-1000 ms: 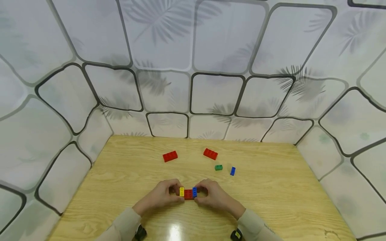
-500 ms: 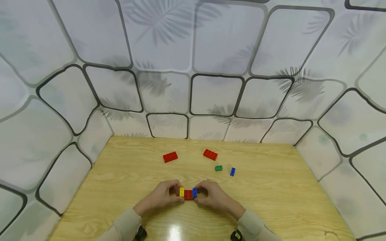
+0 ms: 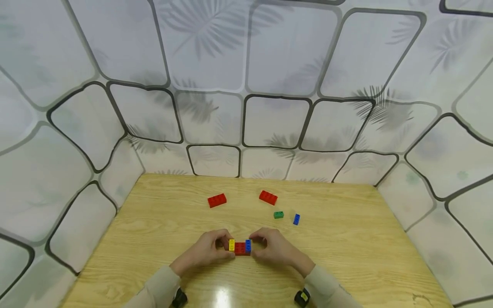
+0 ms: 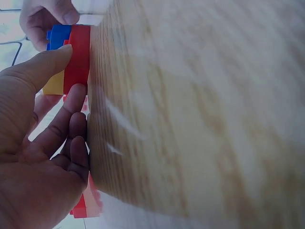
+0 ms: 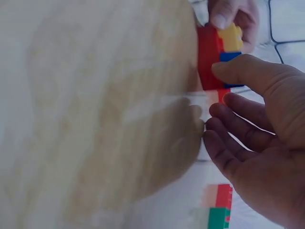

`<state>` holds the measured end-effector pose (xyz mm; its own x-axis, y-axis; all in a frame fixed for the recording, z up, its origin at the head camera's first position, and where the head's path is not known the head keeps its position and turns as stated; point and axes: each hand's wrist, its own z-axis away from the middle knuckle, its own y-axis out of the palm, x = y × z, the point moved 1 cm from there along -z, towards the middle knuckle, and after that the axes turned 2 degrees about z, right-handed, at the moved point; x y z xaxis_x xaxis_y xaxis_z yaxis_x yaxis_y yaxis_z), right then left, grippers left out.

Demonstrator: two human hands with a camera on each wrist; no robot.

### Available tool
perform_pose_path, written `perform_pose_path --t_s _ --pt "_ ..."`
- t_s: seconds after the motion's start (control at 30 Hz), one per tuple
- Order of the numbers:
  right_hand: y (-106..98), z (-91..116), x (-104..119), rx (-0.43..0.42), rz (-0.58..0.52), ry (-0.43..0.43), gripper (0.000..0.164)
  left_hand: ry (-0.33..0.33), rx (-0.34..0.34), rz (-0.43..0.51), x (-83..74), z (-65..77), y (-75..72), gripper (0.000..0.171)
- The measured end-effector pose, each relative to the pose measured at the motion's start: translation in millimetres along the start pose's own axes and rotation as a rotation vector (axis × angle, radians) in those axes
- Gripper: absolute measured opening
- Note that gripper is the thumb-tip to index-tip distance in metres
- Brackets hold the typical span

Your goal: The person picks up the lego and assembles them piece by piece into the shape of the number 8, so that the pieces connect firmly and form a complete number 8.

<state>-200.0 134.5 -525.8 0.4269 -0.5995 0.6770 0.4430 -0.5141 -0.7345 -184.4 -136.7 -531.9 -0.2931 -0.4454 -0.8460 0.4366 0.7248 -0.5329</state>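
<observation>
In the head view, a red toy building brick (image 3: 240, 249) lies near the table's front middle. A small yellow brick (image 3: 232, 245) is stacked on its left end and a small blue brick (image 3: 248, 245) on its right end. My left hand (image 3: 204, 249) pinches the yellow end between thumb and forefinger; its other fingers curl loosely in the left wrist view. At the blue end is my right hand (image 3: 277, 251), thumb and forefinger spread a little off the brick. The right wrist view has its thumb (image 5: 233, 70) overlapping the blue brick, other fingers relaxed.
Toward the back of the wooden table (image 3: 154, 214) lie two red bricks, one on the left (image 3: 217, 200) and another red brick (image 3: 268, 197) right of centre. A small green brick (image 3: 278, 214) and a loose blue brick (image 3: 296, 219) are nearby. Patterned cloth walls (image 3: 277, 119) surround the table.
My right thumb and fingertips have drawn slightly right, away from the blue end of the stack. The left hand keeps its pinch, and the bricks stay in place.
</observation>
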Motion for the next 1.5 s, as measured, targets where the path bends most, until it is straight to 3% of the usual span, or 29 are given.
perform_pose_path --t_s 0.13,0.57,0.77,1.1,1.5 --pt "-9.5 0.3 -0.5 -0.06 0.023 0.04 0.036 -0.008 0.01 -0.01 0.7 -0.8 -0.3 0.025" --pt "-39.9 -9.9 -14.4 -0.333 -0.01 0.052 0.033 -0.032 0.015 -0.023 3.5 -0.9 0.9 0.029" --pt "-56.9 -19.5 -28.3 -0.404 0.026 0.103 0.033 -0.047 0.016 -0.034 6.0 -1.3 2.8 0.035" --pt "-74.9 -35.5 -46.6 -0.441 0.02 0.16 0.037 -0.058 0.007 -0.033 6.3 -2.6 4.0 0.037" --pt "-79.3 -42.7 -58.9 -0.403 0.015 0.23 0.045 -0.045 0.0 -0.019 5.7 -1.6 3.6 0.039"
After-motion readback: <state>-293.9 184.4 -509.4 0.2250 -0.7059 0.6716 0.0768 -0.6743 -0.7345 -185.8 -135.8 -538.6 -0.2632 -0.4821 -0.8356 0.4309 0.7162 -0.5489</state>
